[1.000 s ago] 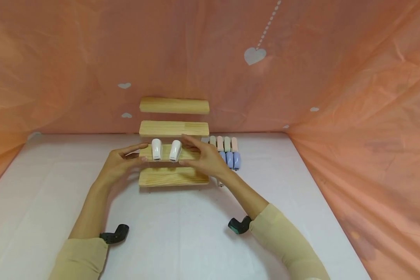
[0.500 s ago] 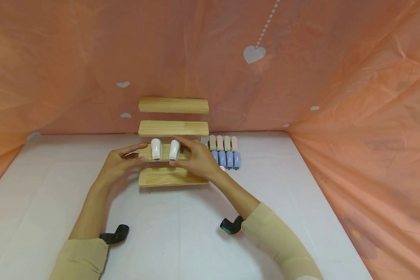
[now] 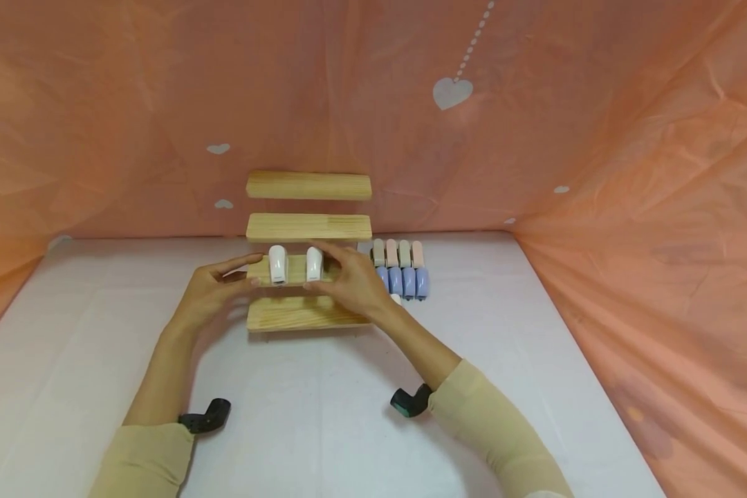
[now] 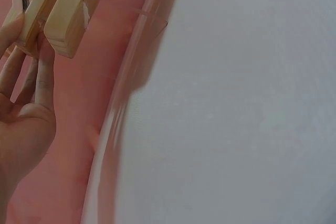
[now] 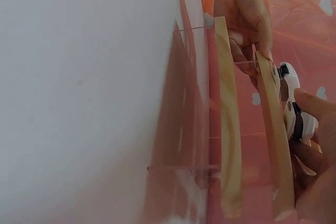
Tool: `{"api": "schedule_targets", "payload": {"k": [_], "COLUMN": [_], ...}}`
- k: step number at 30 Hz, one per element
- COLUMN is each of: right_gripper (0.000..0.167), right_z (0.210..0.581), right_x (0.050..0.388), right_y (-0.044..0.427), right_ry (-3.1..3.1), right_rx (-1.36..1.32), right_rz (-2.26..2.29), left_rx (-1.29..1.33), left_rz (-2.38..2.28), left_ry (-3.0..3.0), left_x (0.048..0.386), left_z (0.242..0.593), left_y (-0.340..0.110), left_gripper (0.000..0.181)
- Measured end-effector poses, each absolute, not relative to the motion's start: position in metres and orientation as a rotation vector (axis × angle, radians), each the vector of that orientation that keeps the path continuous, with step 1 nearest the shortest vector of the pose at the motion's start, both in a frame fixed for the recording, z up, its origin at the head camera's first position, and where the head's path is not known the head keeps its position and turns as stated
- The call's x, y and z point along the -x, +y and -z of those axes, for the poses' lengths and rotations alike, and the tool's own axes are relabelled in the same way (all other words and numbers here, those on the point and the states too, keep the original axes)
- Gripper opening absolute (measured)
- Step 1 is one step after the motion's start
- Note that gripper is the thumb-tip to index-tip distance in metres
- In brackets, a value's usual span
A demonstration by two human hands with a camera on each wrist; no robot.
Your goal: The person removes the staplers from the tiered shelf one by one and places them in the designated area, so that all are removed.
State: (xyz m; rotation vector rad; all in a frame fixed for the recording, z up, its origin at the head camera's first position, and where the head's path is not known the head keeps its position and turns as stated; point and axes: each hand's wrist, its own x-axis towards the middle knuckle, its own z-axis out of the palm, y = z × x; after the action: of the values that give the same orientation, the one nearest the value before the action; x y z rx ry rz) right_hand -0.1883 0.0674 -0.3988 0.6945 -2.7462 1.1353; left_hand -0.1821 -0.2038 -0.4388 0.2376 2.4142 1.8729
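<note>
Two white mini staplers, a left stapler [image 3: 277, 264] and a right stapler [image 3: 314, 263], stand apart and nearly parallel on a middle board [image 3: 296, 271] of a wooden tiered rack. My left hand [image 3: 208, 294] grips that board's left end. In the left wrist view, the thumb of my left hand [image 4: 26, 121] is at the board's top side and its fingers reach beneath. My right hand [image 3: 360, 282] pinches the right stapler between thumb and fingers. The right wrist view shows the right thumb [image 5: 311, 101] against this white stapler [image 5: 301, 121]; some fingers are hidden behind it.
The rack's lowest board [image 3: 305, 316] lies in front, with two higher boards behind, including the top board [image 3: 308, 186]. Right of the rack, blue staplers [image 3: 409, 282] stand before a row of pink and grey-green ones [image 3: 404, 254]. An orange curtain [image 3: 348, 104] closes the back.
My right hand has moved left onto the right stapler. That stapler was slanted and now stands straighter, slightly farther right than half a second ago. My left hand has stayed at the board's end.
</note>
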Motion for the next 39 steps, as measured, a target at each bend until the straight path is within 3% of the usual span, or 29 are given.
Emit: {"api": "schedule_targets", "payload": {"k": [39], "right_gripper": [0.072], "right_z": [0.407], "right_x": [0.18], "right_y": [0.148], "right_ry": [-2.633], "right_rx": [-0.668], "right_rz": [-1.252], "left_rx": [-0.251], "left_rz": [-1.798], "left_ry": [2.483], "left_x": [0.181], "left_z": [0.435], "left_y": [-0.206], "left_gripper": [0.052]}}
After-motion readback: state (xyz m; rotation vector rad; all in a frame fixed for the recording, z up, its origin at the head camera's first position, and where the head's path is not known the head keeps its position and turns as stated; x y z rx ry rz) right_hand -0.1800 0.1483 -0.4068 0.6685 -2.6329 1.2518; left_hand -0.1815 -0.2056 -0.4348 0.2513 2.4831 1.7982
